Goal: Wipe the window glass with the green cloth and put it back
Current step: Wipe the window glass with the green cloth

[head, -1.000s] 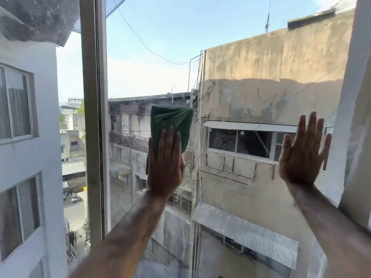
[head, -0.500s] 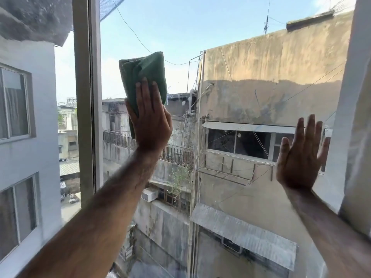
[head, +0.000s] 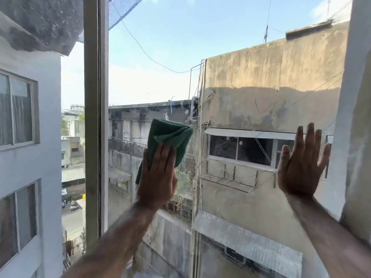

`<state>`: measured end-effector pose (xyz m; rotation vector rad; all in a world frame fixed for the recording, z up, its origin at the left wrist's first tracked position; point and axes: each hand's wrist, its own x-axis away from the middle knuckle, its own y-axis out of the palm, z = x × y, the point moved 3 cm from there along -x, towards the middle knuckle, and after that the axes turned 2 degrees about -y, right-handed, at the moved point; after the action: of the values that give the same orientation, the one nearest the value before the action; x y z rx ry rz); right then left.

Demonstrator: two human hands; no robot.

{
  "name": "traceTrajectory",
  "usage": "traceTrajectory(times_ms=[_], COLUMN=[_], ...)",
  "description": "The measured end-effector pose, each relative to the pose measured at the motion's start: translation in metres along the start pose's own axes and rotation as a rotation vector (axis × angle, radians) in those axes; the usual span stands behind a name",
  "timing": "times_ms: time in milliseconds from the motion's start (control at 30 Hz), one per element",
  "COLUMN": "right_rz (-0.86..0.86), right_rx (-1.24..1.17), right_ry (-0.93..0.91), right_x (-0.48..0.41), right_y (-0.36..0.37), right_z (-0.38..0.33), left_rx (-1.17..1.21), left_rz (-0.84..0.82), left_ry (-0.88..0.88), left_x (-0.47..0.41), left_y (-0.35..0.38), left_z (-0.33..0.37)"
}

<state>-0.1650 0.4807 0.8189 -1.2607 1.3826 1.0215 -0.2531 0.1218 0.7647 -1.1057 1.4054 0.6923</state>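
Against the window glass (head: pixel 230 109) the left hand (head: pixel 157 175) lies flat, fingers (head: pixel 160 157) straight and close together, pressing the green cloth (head: pixel 170 139) to the pane — the folded cloth sticks out above the fingertips and a corner hangs at the wrist side. Well apart to the right, the right hand (head: pixel 299 167) rests palm-first on the same glass, fingers spread wide, holding nothing. A pale window frame (head: pixel 94 117) stands upright just left of the cloth. Beyond the pane — weathered buildings (head: pixel 271 81), a hanging cable (head: pixel 148 55) and blue sky.
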Motion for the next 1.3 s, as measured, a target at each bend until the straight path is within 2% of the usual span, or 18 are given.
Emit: traceTrajectory(times_ms=[133, 233, 400, 533, 600, 700, 767, 933, 1067, 1200, 1300], right_rz=[-0.011, -0.01, -0.008, -0.012, -0.018, -0.026, -0.025, -0.01, 0.009, 0.01, 0.011], right_rx=[-0.001, -0.003, -0.02, -0.027, -0.026, -0.03, -0.03, -0.021, -0.02, -0.016, -0.016], right_ry=[0.003, 0.009, 0.004, 0.011, 0.021, 0.027, 0.025, 0.013, 0.007, 0.006, 0.013], right_x=[0.002, -0.002, -0.001, -0.002, -0.001, -0.002, -0.002, -0.002, -0.001, -0.002, -0.001], right_y=[0.0, 0.001, 0.001, 0.0, -0.001, -0.002, -0.003, -0.003, -0.003, -0.003, -0.004], right_z=[0.0, 0.002, 0.001, 0.001, -0.001, -0.001, -0.002, -0.001, 0.0, 0.0, -0.001], left_rx=[0.069, 0.071, 0.064, 0.007, -0.014, -0.004, 0.016, 0.033, 0.028, -0.004, -0.005], left_rz=[0.123, 0.144, 0.177, 0.028, -0.022, -0.021, 0.035, 0.111, 0.124, 0.013, -0.039], left_ry=[-0.083, -0.129, -0.171, -0.112, -0.073, -0.047, -0.042, -0.106, -0.157, -0.174, -0.16], left_x=[-0.134, -0.184, -0.126, -0.022, 0.0, -0.032, -0.078, -0.164, -0.123, -0.032, -0.02], left_y=[-0.021, -0.027, -0.015, -0.012, -0.014, -0.021, -0.027, -0.037, -0.031, -0.027, -0.028], left_z=[-0.021, -0.02, -0.011, -0.004, -0.004, -0.01, -0.016, -0.02, -0.009, -0.002, -0.006])
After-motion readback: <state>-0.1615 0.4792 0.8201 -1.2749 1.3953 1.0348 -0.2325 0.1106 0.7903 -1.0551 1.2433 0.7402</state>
